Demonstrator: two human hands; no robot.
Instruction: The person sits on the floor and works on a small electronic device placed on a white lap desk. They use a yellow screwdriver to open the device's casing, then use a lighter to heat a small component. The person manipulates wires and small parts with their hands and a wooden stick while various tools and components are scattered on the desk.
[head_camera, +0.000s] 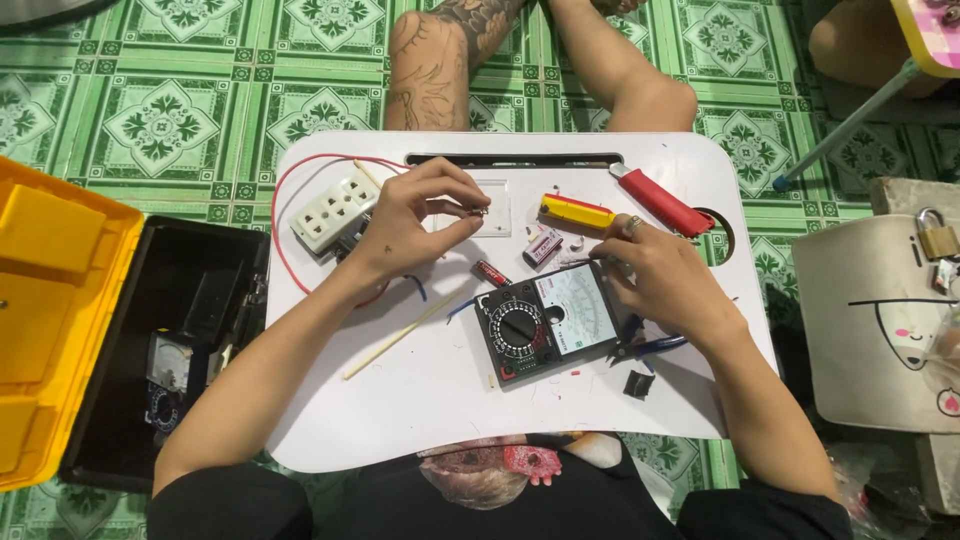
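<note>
My left hand (418, 215) pinches a small metal part (478, 211) above the white lap table (440, 400), just right of a white socket block (335, 208) with red wire (283, 205). My right hand (665, 280) rests on the right edge of a black analogue multimeter (545, 325) lying flat mid-table. Beyond it lie a yellow tester (577, 211), a red-handled cutter (660, 202), a small red battery (492, 273) and a small white-and-purple item (543, 247).
A thin wooden stick (400, 337) lies left of the meter. An open black-and-yellow toolbox (120, 330) holding another meter sits on the green tiled floor at left. Another person's legs (440, 70) lie beyond the table. A cream bag (885, 320) with a padlock (938, 236) stands right.
</note>
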